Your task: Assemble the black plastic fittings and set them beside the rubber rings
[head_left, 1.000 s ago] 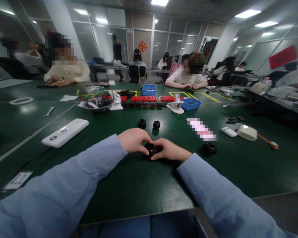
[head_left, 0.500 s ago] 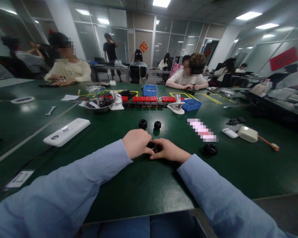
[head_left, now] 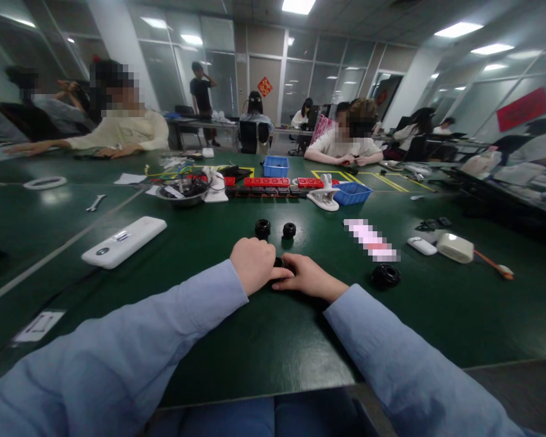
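Between my two hands, on or just above the green table, is a black ring-shaped fitting [head_left: 279, 262], mostly covered by the fingers. My left hand [head_left: 253, 264] is closed on it from the left, its thumb lying across the near side. From the right, my right hand [head_left: 310, 278] grips the same fitting with curved fingers, its thumb below the left thumb. Just beyond the hands stand two more black fittings, a larger one [head_left: 262, 229] and a smaller one [head_left: 289, 230]. Another ribbed black fitting [head_left: 386, 275] lies to the right of my right hand.
A white power bank-like box [head_left: 124, 241] lies left, with a wrench [head_left: 96, 203] behind it. Farther back are a metal bowl [head_left: 182, 197] of wires, a white clamp [head_left: 324, 195] and a blue bin [head_left: 352, 193]. Right are a white case [head_left: 455, 249] and a white mouse-like object [head_left: 421, 245].
My left hand has shifted slightly right and its thumb now reaches farther across the fitting, covering more of it. Across the table, a person at the left has stretched an arm out sideways.
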Motion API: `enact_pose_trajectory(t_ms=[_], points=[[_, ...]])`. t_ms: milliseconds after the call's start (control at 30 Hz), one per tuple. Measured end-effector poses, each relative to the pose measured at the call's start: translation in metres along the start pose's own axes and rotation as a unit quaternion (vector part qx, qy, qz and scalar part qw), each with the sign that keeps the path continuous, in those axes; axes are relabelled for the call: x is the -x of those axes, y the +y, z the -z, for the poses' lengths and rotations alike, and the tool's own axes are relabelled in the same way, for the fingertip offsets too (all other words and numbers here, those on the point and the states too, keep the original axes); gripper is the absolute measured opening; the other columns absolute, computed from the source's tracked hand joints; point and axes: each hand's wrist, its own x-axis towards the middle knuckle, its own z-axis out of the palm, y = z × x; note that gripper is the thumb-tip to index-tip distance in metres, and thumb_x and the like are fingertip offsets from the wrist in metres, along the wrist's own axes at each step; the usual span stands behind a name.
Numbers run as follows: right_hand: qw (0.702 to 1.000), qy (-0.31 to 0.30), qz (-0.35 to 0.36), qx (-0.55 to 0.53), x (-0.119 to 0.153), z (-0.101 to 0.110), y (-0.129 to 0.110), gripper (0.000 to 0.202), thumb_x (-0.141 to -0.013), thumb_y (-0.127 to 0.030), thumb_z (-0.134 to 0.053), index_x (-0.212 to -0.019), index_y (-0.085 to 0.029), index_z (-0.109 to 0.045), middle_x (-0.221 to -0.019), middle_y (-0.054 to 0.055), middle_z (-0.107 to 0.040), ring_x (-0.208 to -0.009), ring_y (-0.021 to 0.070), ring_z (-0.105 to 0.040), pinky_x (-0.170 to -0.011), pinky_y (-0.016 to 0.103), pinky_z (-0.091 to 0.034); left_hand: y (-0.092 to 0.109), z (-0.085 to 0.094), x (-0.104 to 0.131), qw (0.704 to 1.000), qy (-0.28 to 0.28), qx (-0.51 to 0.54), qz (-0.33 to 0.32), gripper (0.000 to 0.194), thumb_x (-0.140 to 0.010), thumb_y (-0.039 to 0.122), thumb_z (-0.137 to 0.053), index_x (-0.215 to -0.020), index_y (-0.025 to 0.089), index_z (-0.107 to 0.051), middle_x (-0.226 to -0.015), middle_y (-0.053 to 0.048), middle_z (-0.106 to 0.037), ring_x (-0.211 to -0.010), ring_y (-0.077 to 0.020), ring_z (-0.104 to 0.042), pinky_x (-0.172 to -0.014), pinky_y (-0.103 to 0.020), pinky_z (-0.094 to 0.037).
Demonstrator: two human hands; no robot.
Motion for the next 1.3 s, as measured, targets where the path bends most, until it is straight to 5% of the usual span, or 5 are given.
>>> enact_pose_trajectory(t_ms=[633, 833, 1033, 1300], points=[[1.000, -0.002, 0.010, 0.003, 0.006, 0.002, -0.006, 0.031, -0.064, -0.036, -0.075, -0.081, -0.017, -0.057, -0.069, -0.003, -0.055, -0.063, 0.0125, -0.051, -0.057, 0.024, -0.034, -0.010, 0.005, 0.001, 0.997, -0.028, 0.047, 0.052, 0.071, -0.082, 0.072, -0.026, -0.078, 0.013, -0.066, -0.074, -0.013, -0.067, -0.071, -0.0269, -0.063, -0.053, -0.029, -0.035], [0.998, -0.042, 0.024, -0.035, 0.013, 0.006, -0.002, 0.034, -0.067, -0.032, -0.073, -0.096, -0.017, -0.062, -0.074, -0.001, -0.060, -0.066, 0.0139, -0.054, -0.062, 0.026, -0.039, -0.029, 0.005, -0.003, 0.974, -0.012, 0.194, -0.113, 0.042, -0.090, 0.048, -0.040, -0.115, 0.019, -0.056, -0.096, -0.005, -0.064, -0.086, -0.0183, -0.060, -0.069, -0.026, -0.042], [0.994, -0.094, 0.047, -0.037, 0.015, 0.014, 0.001, 0.030, -0.066, -0.031, -0.074, -0.090, -0.015, -0.065, -0.079, 0.001, -0.063, -0.070, 0.0149, -0.056, -0.064, 0.026, -0.041, -0.036, 0.003, -0.008, 0.925, -0.043, 0.260, -0.274, 0.042, -0.077, 0.028, -0.066, -0.117, 0.018, -0.057, -0.112, -0.007, -0.060, -0.105, -0.0184, -0.054, -0.092, -0.028, -0.038], [0.987, -0.120, 0.099, -0.041, 0.013, 0.016, 0.006, 0.036, -0.064, -0.031, -0.076, -0.097, -0.018, -0.067, -0.086, 0.000, -0.067, -0.079, 0.0175, -0.060, -0.073, 0.028, -0.043, -0.031, 0.004, -0.008, 0.927, -0.095, 0.231, -0.281, 0.042, -0.074, 0.022, -0.070, -0.115, 0.023, -0.060, -0.110, -0.006, -0.061, -0.102, -0.0186, -0.056, -0.089, -0.028, -0.040]])
